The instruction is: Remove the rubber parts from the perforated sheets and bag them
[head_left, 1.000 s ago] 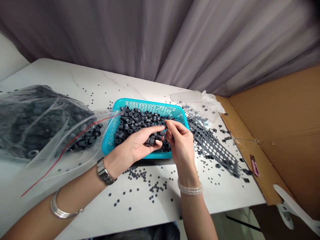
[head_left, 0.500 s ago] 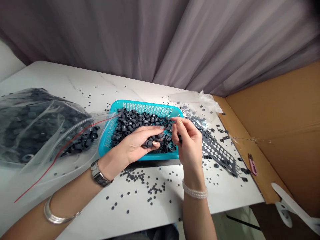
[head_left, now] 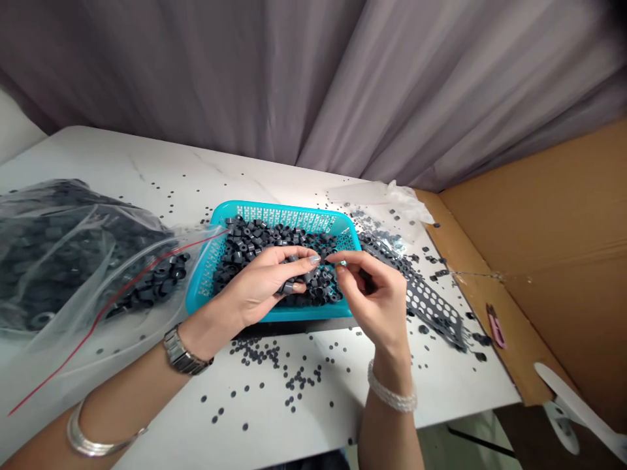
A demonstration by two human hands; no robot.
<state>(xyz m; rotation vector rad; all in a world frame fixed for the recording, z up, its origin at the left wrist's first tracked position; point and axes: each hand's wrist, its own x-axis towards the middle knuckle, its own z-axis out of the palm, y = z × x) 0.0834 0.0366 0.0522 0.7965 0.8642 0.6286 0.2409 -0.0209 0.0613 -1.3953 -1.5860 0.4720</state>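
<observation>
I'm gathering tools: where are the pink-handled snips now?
In the head view, the pink-handled snips lie at the right, on brown cardboard beside the edge of the white table, right of the perforated dark sheet.

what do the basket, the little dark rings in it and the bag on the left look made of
Basket: likely plastic, slightly glossy, with moulded lattice walls and a smooth rim. Dark rings: plastic or rubber, hard to tell; satin, with soft highlights. Bag: probably clear plastic film, shiny, wrinkled and see-through.
</observation>
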